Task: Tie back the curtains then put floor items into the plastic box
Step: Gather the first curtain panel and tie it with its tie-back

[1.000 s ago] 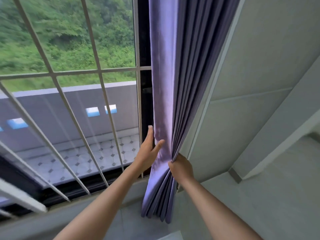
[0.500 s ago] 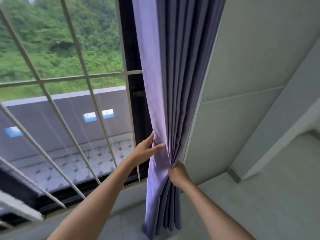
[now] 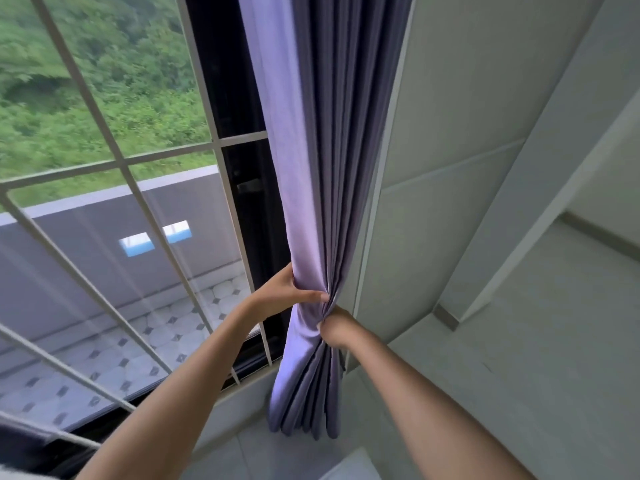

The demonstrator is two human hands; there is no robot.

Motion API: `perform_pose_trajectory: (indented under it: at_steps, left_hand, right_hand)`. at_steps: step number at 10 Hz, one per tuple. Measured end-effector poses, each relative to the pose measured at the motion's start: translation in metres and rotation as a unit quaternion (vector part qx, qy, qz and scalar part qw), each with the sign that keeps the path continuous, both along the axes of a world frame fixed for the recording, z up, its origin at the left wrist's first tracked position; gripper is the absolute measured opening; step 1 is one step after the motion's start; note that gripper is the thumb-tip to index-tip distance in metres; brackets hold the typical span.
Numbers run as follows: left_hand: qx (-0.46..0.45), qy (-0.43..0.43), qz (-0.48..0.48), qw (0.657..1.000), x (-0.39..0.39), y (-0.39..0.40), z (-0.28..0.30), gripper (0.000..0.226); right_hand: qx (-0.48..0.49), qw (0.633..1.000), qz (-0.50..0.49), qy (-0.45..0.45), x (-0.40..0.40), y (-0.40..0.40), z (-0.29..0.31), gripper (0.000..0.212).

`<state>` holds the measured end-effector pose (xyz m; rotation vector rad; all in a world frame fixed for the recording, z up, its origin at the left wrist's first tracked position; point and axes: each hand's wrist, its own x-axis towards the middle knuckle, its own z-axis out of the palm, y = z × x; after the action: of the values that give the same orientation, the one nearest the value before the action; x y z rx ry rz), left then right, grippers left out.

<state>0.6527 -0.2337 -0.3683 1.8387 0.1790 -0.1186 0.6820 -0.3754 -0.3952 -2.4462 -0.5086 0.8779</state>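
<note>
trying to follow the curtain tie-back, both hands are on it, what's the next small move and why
Probably cinch the folds tighter: the left hand wraps the purple curtain from the window side, the right hand pinches the pleats just below, and no tie-back band is visible yet.

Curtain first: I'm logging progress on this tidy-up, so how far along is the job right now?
Done: the purple curtain is drawn aside and bunched into folds against the wall, clear of the window. In hand: the left hand and right hand both grip the gathered folds at one height. Left: no tie-back shows around it, and neither the floor items nor the plastic box are in view.
</note>
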Motion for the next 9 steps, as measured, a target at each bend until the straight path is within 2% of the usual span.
perform_pose_trajectory:
  at_steps: [2, 4, 5, 7, 8, 9]
  left_hand:
    - [-0.045, 0.023, -0.016, 0.999, 0.0, 0.005, 0.001, 0.027]
    - [-0.054, 0.03, 0.025, 0.998, 0.005, 0.002, -0.004, 0.024]
    - [-0.057, 0.021, 0.052, 0.997, 0.009, -0.003, -0.005, 0.029]
    - [-0.059, 0.011, 0.155, 0.986, 0.023, -0.011, -0.013, 0.024]
    - [-0.066, 0.017, 0.148, 0.987, 0.027, -0.007, -0.012, 0.033]
    - [-0.072, 0.018, 0.133, 0.988, 0.028, -0.005, -0.011, 0.036]
  right_hand:
    - [-0.049, 0.998, 0.021, -0.027, 0.001, 0.01, 0.001, 0.033]
    - [-0.058, 0.997, -0.007, -0.049, 0.005, 0.017, -0.008, 0.035]
    - [-0.068, 0.996, -0.02, -0.058, 0.007, 0.022, -0.005, 0.049]
    - [-0.083, 0.984, 0.011, -0.156, 0.003, 0.006, -0.026, 0.033]
    - [0.004, 0.979, -0.128, -0.156, 0.0, -0.007, -0.036, 0.04]
    - [0.106, 0.934, -0.23, -0.251, 0.007, -0.021, -0.034, 0.065]
